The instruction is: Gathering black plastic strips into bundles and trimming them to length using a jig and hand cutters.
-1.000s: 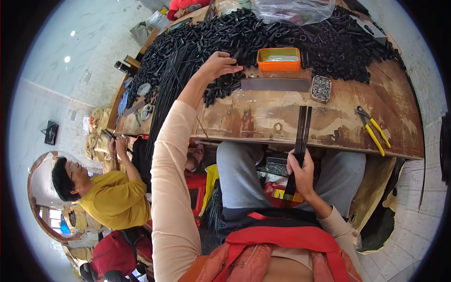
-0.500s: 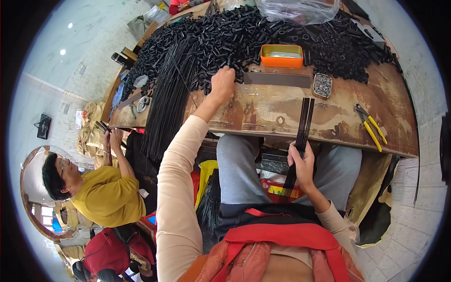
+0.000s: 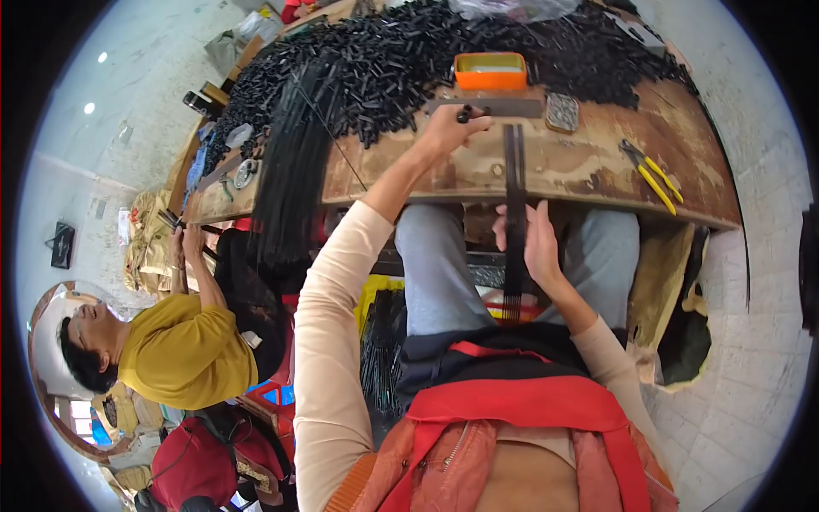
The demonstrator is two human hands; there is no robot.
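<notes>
My left hand (image 3: 450, 132) is above the wooden table (image 3: 461, 175), closed on short black tubes (image 3: 467, 113); how many is unclear. My right hand (image 3: 539, 243) holds a bundle of thin black rods (image 3: 514, 179) over my lap, their upper ends reaching over the table's front edge. Beyond my left hand spreads a large heap of short black tubes (image 3: 384, 64). A flat grey strip (image 3: 519, 107) lies by my left fingers. Close to it sits a small clear box of tiny metal pieces (image 3: 561, 113).
An orange-rimmed box (image 3: 490, 80) stands against the heap. Yellow-handled pliers (image 3: 653, 175) lie at the right. Long black rods (image 3: 294, 171) hang over the table edge at the left. A person in a yellow top (image 3: 183, 350) works further left, with another in red (image 3: 196, 461) nearby.
My left hand has moved right and away from the heap, with black tubes now showing in it. The rod bundle in my right hand has shifted left and turned more upright.
</notes>
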